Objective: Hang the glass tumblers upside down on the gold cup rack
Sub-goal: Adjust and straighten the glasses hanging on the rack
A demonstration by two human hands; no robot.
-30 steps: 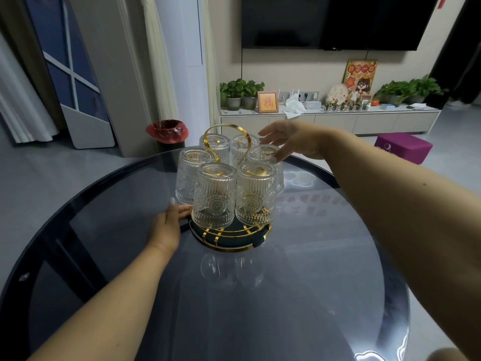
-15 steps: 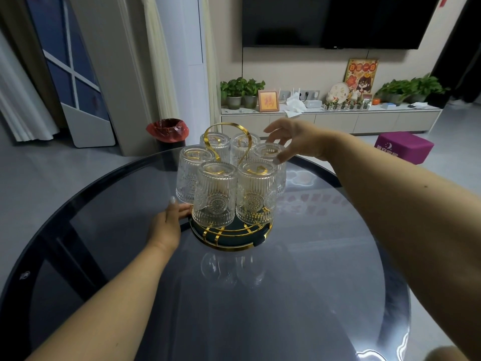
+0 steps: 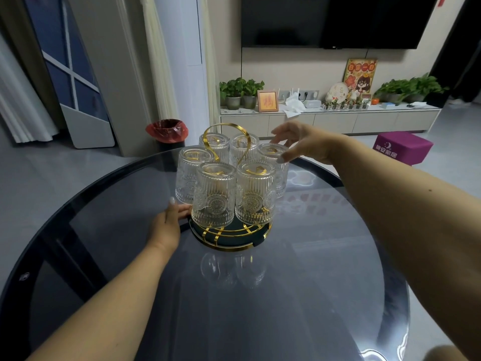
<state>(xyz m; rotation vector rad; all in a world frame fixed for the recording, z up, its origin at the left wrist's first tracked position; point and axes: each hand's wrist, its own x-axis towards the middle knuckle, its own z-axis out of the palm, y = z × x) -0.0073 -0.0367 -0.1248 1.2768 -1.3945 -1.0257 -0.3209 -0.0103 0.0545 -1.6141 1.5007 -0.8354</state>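
The gold cup rack stands on a round dark glass table, on a dark round base with a looped gold handle. Several ribbed glass tumblers hang upside down on it, among them a front left tumbler, a front right tumbler and a right rear tumbler. My left hand grips the left edge of the rack's base, its fingers hidden under a tumbler. My right hand hovers beside the right rear tumbler with fingers spread, the thumb tip at its upturned bottom.
The table's far rim curves just behind the rack. Beyond it are a bin with a red bag, a low white cabinet with plants and ornaments, a purple box on the floor and a wall-mounted screen.
My right hand has drawn slightly to the right, off the right rear tumbler's top. The left hand and the rack have stayed in place.
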